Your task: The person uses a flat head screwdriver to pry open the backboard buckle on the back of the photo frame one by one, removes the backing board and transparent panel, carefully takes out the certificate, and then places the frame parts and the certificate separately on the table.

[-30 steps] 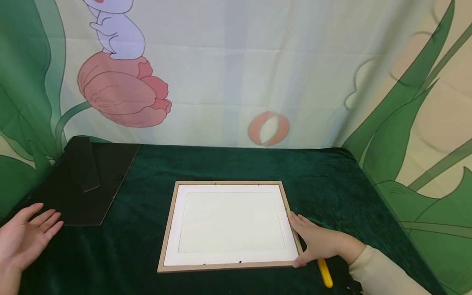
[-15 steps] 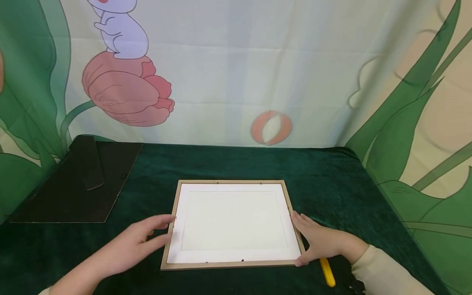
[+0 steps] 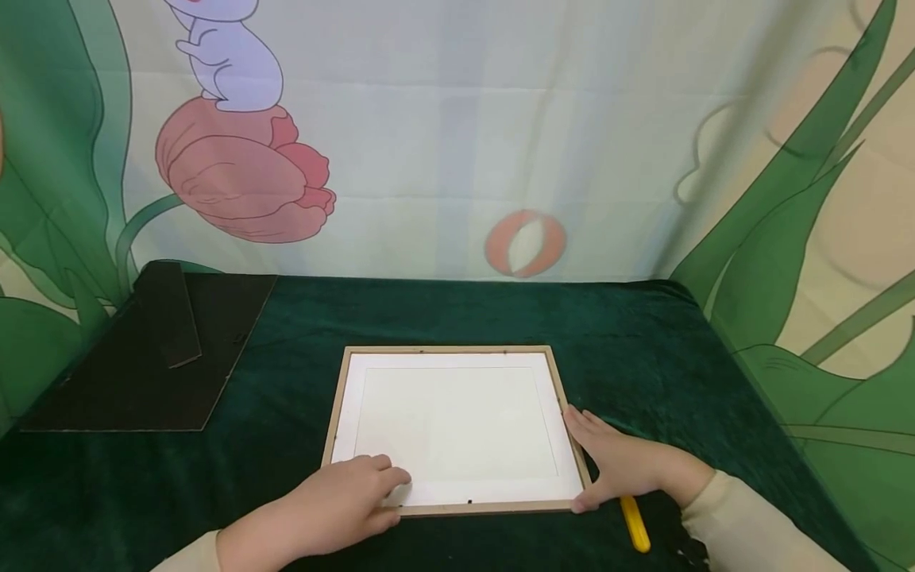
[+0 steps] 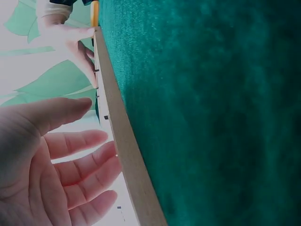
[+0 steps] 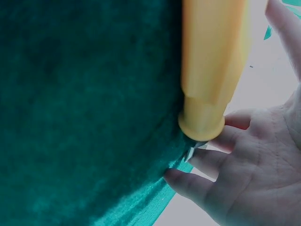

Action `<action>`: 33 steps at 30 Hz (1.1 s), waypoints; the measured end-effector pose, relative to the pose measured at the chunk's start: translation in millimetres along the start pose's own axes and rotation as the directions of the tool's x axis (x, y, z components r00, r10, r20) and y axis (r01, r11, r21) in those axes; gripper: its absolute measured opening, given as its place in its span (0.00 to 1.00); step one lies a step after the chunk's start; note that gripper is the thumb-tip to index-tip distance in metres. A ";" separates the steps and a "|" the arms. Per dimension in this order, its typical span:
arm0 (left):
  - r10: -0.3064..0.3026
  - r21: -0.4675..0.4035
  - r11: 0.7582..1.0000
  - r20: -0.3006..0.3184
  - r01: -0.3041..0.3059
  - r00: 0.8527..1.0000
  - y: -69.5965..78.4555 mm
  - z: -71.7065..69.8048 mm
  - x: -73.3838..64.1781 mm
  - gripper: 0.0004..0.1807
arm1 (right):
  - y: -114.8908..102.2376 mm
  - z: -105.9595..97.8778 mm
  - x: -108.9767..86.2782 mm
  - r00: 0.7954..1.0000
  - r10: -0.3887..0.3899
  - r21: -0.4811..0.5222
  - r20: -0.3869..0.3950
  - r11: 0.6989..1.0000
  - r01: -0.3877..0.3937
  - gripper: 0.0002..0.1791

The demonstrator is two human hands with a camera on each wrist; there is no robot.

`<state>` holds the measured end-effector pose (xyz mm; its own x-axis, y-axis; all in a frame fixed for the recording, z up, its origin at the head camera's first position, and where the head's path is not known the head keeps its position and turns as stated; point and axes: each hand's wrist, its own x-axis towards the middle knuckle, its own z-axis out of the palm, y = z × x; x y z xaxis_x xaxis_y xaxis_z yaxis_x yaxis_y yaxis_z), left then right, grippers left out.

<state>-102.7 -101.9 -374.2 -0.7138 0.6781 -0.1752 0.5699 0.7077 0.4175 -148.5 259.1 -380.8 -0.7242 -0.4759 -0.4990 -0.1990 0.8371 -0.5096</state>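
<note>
A light wooden picture frame [image 3: 493, 506] lies flat with a white mat and pale inner panel [image 3: 457, 421] showing inside. Small dark tabs dot its rim. Over the frame's near left corner is my left hand [image 3: 350, 496]; the left wrist view shows its thumb held apart and its fingers loosely bent at the wooden edge. My right hand [image 3: 618, 465] rests along the right side, thumb at the near right corner and fingers spread up the edge. Beside that hand lies a yellow-handled tool [image 3: 635, 524], whose metal tip appears below the handle in the right wrist view.
A black backing board [image 3: 114, 381] with a hinged stand leg [image 3: 167, 318] lies at the far left. Dark green velvet cloth [image 3: 443, 314] covers the table. A printed curtain [image 3: 400, 159] hangs behind it.
My left hand has come from beside the black board to the frame's left side, then down to its near left corner. The right hand has stayed at the right edge.
</note>
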 end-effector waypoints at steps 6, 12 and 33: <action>-0.031 0.059 0.998 -0.053 0.034 0.998 -2.8 3.4 0.9 0.20 | -0.8 -0.3 0.3 1.000 0.007 -0.012 0.002 1.000 -0.007 0.67; -0.080 0.032 0.996 -0.045 0.082 0.996 -3.5 2.0 4.0 0.21 | -0.7 -0.7 0.6 1.000 0.014 -0.017 0.004 1.000 -0.014 0.67; -0.084 -0.183 0.980 0.002 0.083 0.996 -9.4 -4.4 17.2 0.06 | 0.5 0.6 0.8 1.000 0.005 -0.016 -0.003 1.000 -0.005 0.67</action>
<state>-122.1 -97.8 -377.2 -0.7582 0.6168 -0.2111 0.4246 0.7129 0.5581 -148.8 259.0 -381.8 -0.7272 -0.4707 -0.4996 -0.2056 0.8438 -0.4957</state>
